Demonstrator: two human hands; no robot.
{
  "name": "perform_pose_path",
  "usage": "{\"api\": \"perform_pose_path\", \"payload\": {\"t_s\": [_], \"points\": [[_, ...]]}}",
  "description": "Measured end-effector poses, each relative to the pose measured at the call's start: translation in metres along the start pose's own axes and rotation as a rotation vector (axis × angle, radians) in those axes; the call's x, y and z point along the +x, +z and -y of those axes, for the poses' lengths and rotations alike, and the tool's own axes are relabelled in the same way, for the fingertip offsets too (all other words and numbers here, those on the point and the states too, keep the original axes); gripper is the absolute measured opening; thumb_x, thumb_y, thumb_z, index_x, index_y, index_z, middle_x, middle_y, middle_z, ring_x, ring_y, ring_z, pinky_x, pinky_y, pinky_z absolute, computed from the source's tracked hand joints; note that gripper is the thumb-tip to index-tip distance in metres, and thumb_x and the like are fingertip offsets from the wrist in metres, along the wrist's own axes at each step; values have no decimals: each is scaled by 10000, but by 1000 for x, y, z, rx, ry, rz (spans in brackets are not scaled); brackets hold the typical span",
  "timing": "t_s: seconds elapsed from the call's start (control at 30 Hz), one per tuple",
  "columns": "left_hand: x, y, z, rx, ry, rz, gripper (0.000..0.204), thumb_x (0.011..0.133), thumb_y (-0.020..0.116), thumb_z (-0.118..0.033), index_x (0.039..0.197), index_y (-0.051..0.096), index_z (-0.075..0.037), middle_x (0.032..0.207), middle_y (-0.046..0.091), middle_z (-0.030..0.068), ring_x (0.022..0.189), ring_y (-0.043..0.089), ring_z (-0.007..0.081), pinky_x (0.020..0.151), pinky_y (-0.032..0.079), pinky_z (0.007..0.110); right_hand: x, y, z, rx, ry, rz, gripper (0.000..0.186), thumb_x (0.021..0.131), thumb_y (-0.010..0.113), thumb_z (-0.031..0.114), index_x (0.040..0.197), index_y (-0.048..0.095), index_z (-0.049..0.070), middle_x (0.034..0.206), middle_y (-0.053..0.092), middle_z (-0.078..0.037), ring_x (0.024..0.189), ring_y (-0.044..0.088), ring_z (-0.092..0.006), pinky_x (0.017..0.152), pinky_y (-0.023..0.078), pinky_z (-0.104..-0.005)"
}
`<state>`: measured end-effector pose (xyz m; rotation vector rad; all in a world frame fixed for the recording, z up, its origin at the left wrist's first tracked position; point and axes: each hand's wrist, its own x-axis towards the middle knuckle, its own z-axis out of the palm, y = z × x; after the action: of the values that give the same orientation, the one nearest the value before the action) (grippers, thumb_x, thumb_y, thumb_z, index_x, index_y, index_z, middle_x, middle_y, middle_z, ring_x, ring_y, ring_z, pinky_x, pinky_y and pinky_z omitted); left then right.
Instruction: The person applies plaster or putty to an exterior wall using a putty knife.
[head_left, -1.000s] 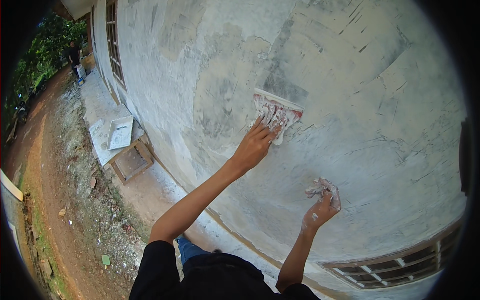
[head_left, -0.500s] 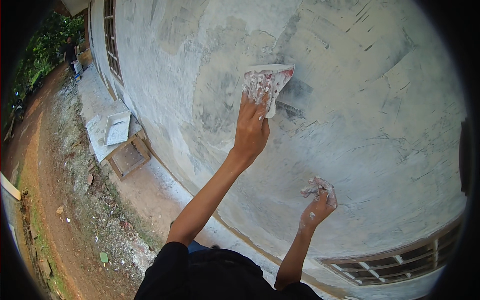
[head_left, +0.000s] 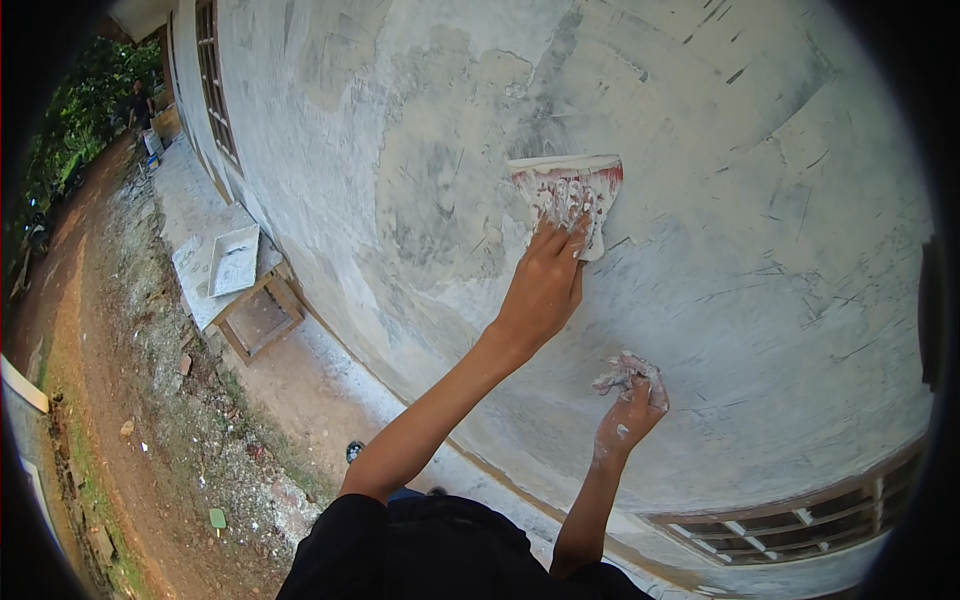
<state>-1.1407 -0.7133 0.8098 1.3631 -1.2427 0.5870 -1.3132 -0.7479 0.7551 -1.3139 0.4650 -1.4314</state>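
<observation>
My left hand (head_left: 560,250) is closed on a wide scraper (head_left: 612,190), red under a thick smear of white putty. Its broad edge points up and lies against the grey-and-cream plastered wall (head_left: 430,160). White paste also covers the fingers around the blade. Lower and to the right, my right hand (head_left: 635,395) hovers near the wall, its putty-caked fingers loosely bent and apart. I see nothing held in it.
A white tray (head_left: 235,262) with putty marks rests on a low wooden bench (head_left: 262,318) beside the wall at left. Barred windows (head_left: 790,525) sit at lower right and upper left. A person (head_left: 140,105) stands far off beside a dirt path (head_left: 110,320).
My left hand and the scraper have shifted right and slightly down along the wall, and the blade has turned more level. My right hand has hardly moved.
</observation>
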Motion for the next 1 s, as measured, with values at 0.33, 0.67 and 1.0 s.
{"api": "perform_pose_path", "payload": {"t_s": [0.33,0.67,1.0], "points": [[-2,-90,-1,-261,-378,-367,229,911,508,-13,1112,583,67,889,654,95,748,599,141,723,487,261,-13,21,-5,29,15,70,230,864,422,20,908,626,-78,813,646,-180,572,594,-211,471,457,-303],[-49,-64,-9,-1312,-714,-471,182,974,506,-141,1004,579,22,954,626,57,849,602,93,719,496,250,-29,87,19,-712,-774,287,454,671,732,13,1110,649,92,1195,548,-138,1090,509,-313,875,406,-434],[-44,-89,28,-1211,-807,219,312,964,498,-159,1196,546,44,1086,621,94,929,594,139,779,471,262,-17,128,26,-945,-788,326,483,700,719,77,1171,614,69,1255,513,-157,1117,512,-341,876,403,-481]]}}
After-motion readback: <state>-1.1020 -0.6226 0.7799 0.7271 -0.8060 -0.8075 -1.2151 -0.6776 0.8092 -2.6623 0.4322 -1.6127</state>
